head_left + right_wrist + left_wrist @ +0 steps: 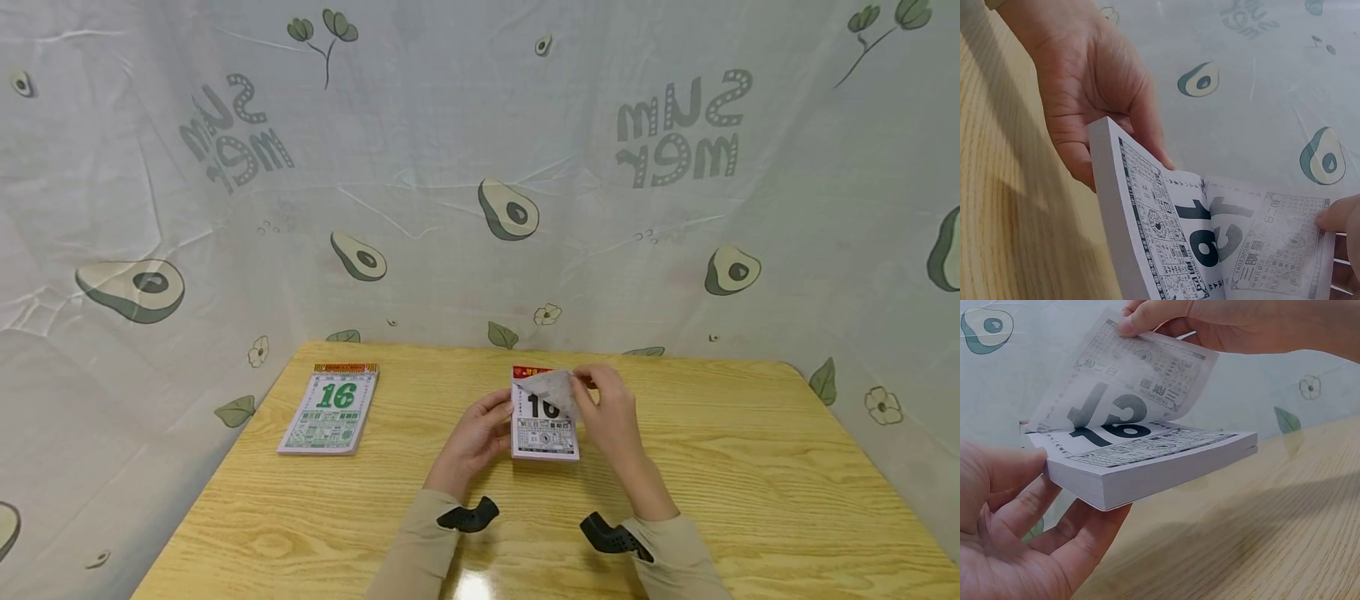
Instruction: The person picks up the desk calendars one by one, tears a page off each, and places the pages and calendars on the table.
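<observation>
A thick tear-off calendar [545, 442] with a red header and a black 16 is held up off the table. My left hand [477, 433] grips its left edge, thumb on top and fingers underneath, as the left wrist view shows. The right hand [611, 417] pinches the lower end of the calendar's top sheet [1141, 369]. That thin sheet is folded up and back toward the header, its print showing through in reverse. In the right wrist view, the sheet stands away from the pad [1125, 206] and still joins it at the far end.
Another tear-off calendar [330, 412], with a green 16, lies at the left of the wooden table [750, 467]. Behind the table hangs a pale cloth [450, 125] printed with avocados. Black wrist mounts [468, 516] sit at both sleeves.
</observation>
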A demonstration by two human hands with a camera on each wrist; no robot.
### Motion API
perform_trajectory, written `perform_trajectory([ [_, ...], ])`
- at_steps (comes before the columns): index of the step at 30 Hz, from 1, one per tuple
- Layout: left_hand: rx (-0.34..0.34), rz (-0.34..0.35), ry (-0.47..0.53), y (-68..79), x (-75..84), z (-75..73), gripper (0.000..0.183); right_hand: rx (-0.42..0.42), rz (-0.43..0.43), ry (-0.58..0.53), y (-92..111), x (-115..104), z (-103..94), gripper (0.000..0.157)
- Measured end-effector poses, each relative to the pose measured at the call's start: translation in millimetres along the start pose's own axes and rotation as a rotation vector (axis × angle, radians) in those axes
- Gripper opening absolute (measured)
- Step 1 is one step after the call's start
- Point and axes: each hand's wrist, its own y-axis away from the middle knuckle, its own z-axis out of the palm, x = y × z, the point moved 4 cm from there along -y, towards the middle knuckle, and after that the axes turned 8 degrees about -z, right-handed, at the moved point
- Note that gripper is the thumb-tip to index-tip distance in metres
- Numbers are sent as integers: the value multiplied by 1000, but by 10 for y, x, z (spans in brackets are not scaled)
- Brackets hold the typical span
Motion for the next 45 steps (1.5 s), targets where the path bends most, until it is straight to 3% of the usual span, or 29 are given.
perform_trajectory([
  [7, 3, -1, -5, -23, -27, -18, 40, -22, 74, -14, -60, 48, 36, 7],
  [26, 25, 8, 4, -18, -21, -27, 38, -13, 178, -53, -201, 257, 160, 10],
  [45, 43, 28, 39, -27, -11, -9, 37, -71, 290, -73, -183, 349, 113, 13],
])
